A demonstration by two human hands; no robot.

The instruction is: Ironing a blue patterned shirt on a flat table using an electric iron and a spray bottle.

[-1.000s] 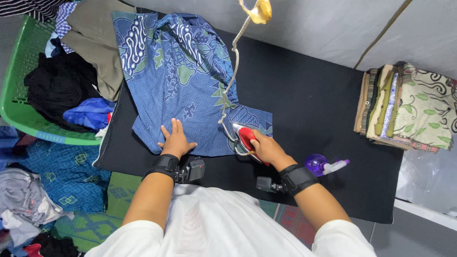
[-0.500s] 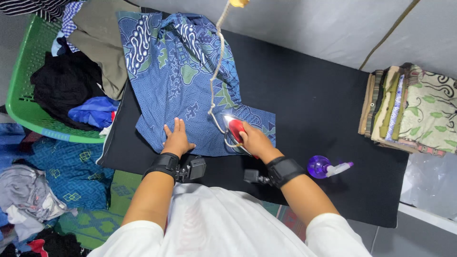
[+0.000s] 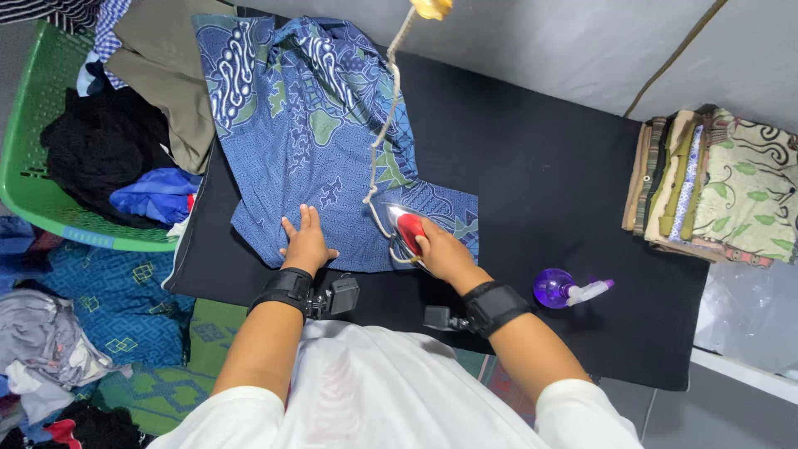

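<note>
A blue patterned batik shirt (image 3: 307,125) lies spread on a black ironing surface (image 3: 549,183). My left hand (image 3: 306,243) rests flat on the shirt's near edge, fingers together. My right hand (image 3: 442,252) grips the red handle of an electric iron (image 3: 405,234), which stands on the shirt's lower right part. The iron's braided cord (image 3: 386,116) runs up and away to the top of the view. Both wrists carry black straps with small devices.
A green laundry basket (image 3: 33,141) with dark and blue clothes stands at the left. A purple spray bottle (image 3: 564,288) lies right of my right hand. Folded patterned fabrics (image 3: 715,187) are stacked at the right edge. More clothes lie on the floor at lower left.
The iron and my right hand slid leftward across the shirt's lower part. My left hand stayed pressed on the near edge.
</note>
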